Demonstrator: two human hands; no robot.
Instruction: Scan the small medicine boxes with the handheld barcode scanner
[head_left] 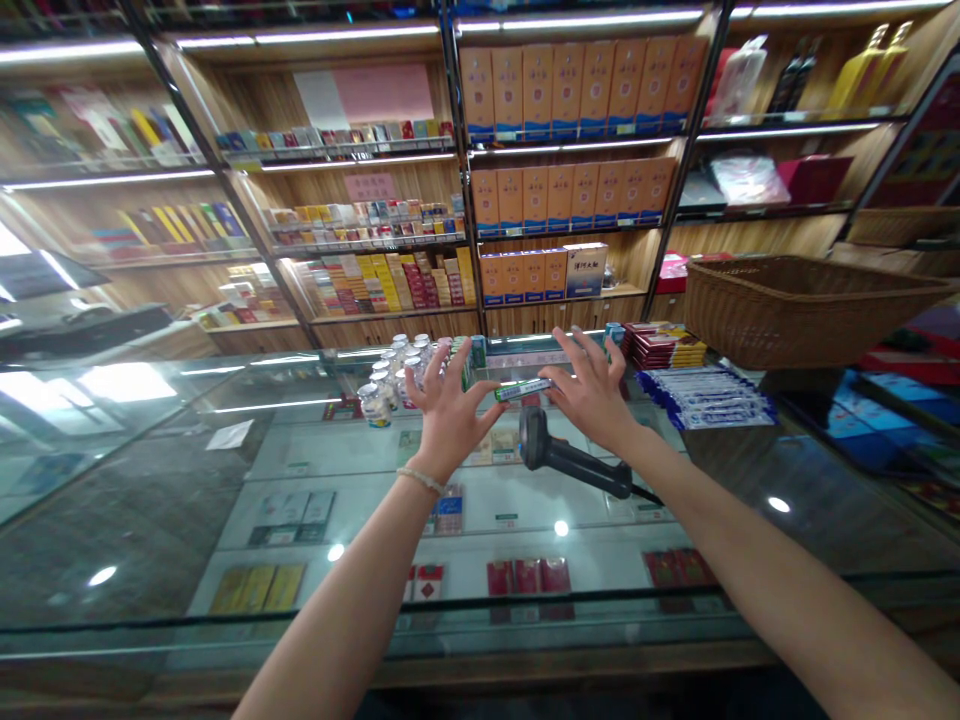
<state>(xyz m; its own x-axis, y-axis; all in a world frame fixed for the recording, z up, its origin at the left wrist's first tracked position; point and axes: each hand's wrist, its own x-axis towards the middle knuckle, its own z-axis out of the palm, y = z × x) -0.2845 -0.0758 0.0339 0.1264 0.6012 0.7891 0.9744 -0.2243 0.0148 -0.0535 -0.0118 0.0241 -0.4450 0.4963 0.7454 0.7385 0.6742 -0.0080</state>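
- Pack point(523, 389): this slim, green-and-white thing is hanging between the two hands, above the counter point(172, 510), and is lying nearly level across the view, its right end tilting slightly upward.
- Left hand point(450, 410): it is pinching the left end of the pack between thumb and forefinger, while its other fingers are spreading up and away; a pale bracelet point(421, 481) is circling the wrist.
- Right hand point(592, 390): it is pinching the other end in the same narrow way, its remaining fingers fanning upward.
- Scanner point(574, 455): dark and gun-shaped, it is lying on the glass just below the pack in the view, its head pointing left and its cable running off behind the right forearm.
- Bottles point(375, 405): these small ones are standing in a cluster beyond the left hand.
- Sachets point(709, 398): blue and white, they are lying in an overlapping row to the right of the right hand, with red packets point(652, 347) stacking up just behind.
- Basket point(810, 310): brown and woven, it is sitting at the far right.
- Red boxes point(527, 576) and yellow boxes point(259, 588): they are showing through the glass, near the front edge.
- Orange boxes point(568, 95): they are standing in rows on the back shelves.
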